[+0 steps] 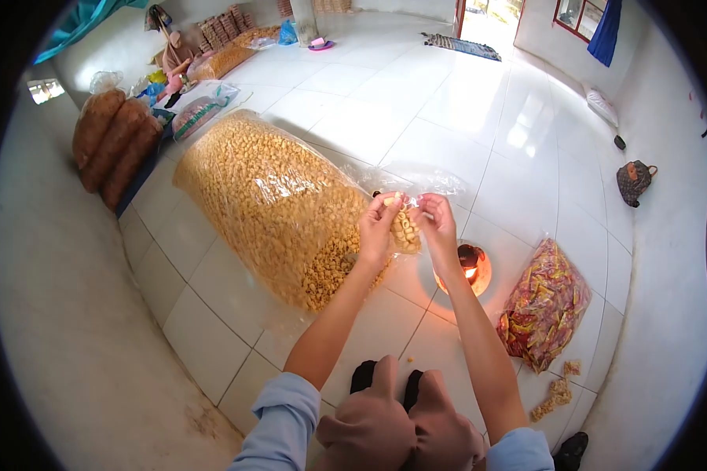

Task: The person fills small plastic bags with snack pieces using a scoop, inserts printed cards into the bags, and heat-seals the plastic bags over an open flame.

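A small clear plastic bag of yellow ring-shaped snacks hangs between my two hands. My left hand is closed on its upper left edge, with a snack piece showing near the fingertips. My right hand pinches the upper right edge of the same bag. Left of my hands lies a very large clear sack of snacks, its open end toward me with loose pieces showing. Just right of and below my right hand, a small flame burns in a lamp on a round plate.
A clear bag of red and yellow packets lies at the right, with small filled bags below it. Tall brown-filled sacks lean at the left wall. Another person sits at the back left. A mat lies near the doorway.
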The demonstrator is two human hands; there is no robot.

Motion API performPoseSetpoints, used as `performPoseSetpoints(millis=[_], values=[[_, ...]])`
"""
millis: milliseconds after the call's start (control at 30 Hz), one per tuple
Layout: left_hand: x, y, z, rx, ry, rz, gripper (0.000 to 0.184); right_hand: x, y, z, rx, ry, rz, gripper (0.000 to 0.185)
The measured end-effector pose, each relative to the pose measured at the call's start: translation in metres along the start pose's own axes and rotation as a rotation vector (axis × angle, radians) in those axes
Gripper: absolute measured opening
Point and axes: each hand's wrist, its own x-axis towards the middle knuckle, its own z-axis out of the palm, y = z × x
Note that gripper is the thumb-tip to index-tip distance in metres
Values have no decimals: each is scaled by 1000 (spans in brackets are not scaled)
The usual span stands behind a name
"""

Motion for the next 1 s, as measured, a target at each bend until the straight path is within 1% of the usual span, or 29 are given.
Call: performPoseSetpoints(millis=[33, 67, 100, 133, 167, 200, 267, 300, 367, 400, 433, 500, 533, 600, 633, 667, 700, 733, 800, 833, 900, 1000], values=[[2, 1, -3, 9, -15, 41, 21, -4, 4, 0, -65, -3, -10, 21], [4, 1, -7, 19, -30, 81, 22, -7, 7, -2, -63, -3, -11, 21], [3, 7, -10, 22, -29, 80, 22, -9, 10, -5, -104, -105, 76, 24], [2, 12, -13, 54, -110, 50, 26, -9, 14, -6, -145, -209, 162, 28], [1, 17, -15, 85, -188, 20, 30, -8, 18, -6, -141, -213, 164, 28], [2, 17, -20, 88, -182, 22, 30, -7, 21, -3, -90, -202, 176, 29], [-1, 15, -30, 351, -157, 187, 44, -6, 25, 3, -36, -195, 194, 30], [-4, 14, -36, 355, -153, 189, 44, -4, 25, 6, 21, -161, 170, 30], [-17, 11, -51, 671, -131, 34, 55, -1, 24, 13, 80, -129, 146, 29], [-15, -6, -65, 596, -121, 38, 56, 0, 22, 16, 68, -122, 157, 29], [-16, -10, -67, 594, -117, 35, 56, 0, 22, 17, 54, -114, 168, 29], [-17, -20, -68, 649, -31, 66, 45, 1, 26, 18, 8, -140, 181, 30], [-17, -23, -68, 643, -29, 63, 45, 1, 27, 17, -35, -166, 189, 30], [-13, -28, -69, 566, -11, 56, 34, -1, 27, 18, -40, -167, 176, 31], [-13, -32, -70, 562, -13, 55, 34, -2, 24, 18, -41, -167, 163, 32], [-12, -34, -73, 663, -6, 68, 30, -2, 21, 17, -45, -165, 163, 32], [-13, -32, -72, 764, 2, 79, 26, 0, 18, 16, -70, -178, 120, 32], [-16, -30, -70, 762, 1, 77, 26, 1, 17, 14, -95, -191, 76, 32], [-22, -28, -65, 525, -87, -54, 25, 3, 20, 13, -96, -185, 94, 31], [-22, -35, -65, 522, -89, -59, 25, 3, 22, 12, -95, -180, 110, 30], [-20, -49, -62, 233, -102, 74, 22, 2, 29, 8, -101, -164, 96, 29], [-19, -57, -62, 166, -104, 41, 25, -1, 33, 2, -75, -146, 92, 27]])
